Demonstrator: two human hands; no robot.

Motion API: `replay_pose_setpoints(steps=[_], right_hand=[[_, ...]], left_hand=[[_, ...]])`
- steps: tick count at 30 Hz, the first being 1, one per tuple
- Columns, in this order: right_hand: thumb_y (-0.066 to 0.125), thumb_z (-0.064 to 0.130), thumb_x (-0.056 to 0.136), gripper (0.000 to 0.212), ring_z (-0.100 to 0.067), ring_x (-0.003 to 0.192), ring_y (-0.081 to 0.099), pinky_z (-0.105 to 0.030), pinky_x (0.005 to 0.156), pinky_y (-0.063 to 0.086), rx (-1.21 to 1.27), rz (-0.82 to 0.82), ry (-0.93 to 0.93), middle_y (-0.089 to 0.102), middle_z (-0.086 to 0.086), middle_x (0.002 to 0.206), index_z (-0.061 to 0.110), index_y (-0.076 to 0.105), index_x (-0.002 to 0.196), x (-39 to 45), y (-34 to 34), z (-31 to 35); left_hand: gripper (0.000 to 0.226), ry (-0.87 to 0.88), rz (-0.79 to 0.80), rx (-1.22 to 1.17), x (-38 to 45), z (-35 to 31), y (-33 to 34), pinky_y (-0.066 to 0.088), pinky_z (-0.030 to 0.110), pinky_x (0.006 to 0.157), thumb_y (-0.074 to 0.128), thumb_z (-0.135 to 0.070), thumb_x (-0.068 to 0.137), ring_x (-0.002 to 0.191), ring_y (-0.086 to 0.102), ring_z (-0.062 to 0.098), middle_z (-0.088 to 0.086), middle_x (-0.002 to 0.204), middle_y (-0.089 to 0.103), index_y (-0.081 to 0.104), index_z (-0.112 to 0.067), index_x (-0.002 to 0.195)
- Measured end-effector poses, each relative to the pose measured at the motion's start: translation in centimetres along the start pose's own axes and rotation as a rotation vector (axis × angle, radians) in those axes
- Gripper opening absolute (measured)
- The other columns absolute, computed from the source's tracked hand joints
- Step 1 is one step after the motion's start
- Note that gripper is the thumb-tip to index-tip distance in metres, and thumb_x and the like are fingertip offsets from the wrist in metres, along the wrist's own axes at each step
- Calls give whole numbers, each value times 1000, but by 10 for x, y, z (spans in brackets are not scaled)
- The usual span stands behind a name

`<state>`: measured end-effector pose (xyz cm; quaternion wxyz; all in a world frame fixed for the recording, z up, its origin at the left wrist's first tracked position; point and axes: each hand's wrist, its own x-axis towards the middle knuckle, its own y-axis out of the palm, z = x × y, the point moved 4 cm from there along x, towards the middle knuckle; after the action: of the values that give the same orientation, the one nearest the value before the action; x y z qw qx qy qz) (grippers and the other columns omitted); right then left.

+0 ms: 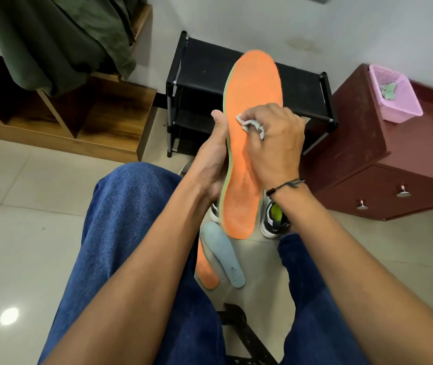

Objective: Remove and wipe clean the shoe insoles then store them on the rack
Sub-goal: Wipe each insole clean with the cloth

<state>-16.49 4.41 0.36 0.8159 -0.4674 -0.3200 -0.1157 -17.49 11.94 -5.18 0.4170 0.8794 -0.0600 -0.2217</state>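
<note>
An orange insole (252, 83) with a green edge stands upright in front of me. My left hand (214, 159) grips its left edge from behind. My right hand (276, 140) pinches a small crumpled pale cloth (249, 124) and presses it against the orange face at mid length. On the floor between my knees lie a second orange insole (207, 275) and a light blue insole (223, 255). A black and white shoe (274, 219) with a yellow-green lining stands behind the held insole. The black shoe rack (205, 67) is against the wall beyond.
A dark red drawer cabinet (384, 169) stands at the right with a pink basket (394, 93) on top. A wooden shelf unit (99, 114) with green fabric (60, 38) draped over it is at the left. My blue-jeaned legs fill the foreground over a tiled floor (20, 206).
</note>
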Motion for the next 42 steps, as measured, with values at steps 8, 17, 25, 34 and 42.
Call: replay_pose_setpoints(steps=[8,17,25,34,42], right_hand=[[54,2,73,21,-24,77,62,-50,73,47,201,74,82,68,1,79,14,70,79,-49,-5,22],[59,-2,74,20,-9,82,62,-22,78,49,394,111,250,69,4,83,11,73,81,-49,-19,21],[58,3,72,19,-17,77,63,-43,76,50,322,30,269,69,3,80,14,72,78,-23,-24,13],[59,4,66,13,-29,64,57,-38,72,36,-29,32,-130,64,-3,67,14,68,69,-6,-13,11],[65,6,76,12,-19,70,62,-49,79,43,146,125,-95,67,4,71,16,70,72,-53,-19,28]], left_hand=[[78,-39,52,-34,2,0,-2,54,36,84,16,-65,92,97,65,30,24,119,61,50,-5,128],[86,-4,109,-92,4,-4,2,52,40,88,12,-68,92,107,56,36,29,129,48,42,-2,138],[68,-83,72,-17,-6,7,6,48,37,93,23,-58,96,101,62,27,18,112,63,58,-3,114],[65,-61,89,0,-7,5,1,53,32,84,18,-56,97,91,66,21,11,97,69,60,-7,109],[79,-52,168,-97,-6,0,0,52,30,86,8,-62,95,96,59,22,10,130,54,43,-4,136]])
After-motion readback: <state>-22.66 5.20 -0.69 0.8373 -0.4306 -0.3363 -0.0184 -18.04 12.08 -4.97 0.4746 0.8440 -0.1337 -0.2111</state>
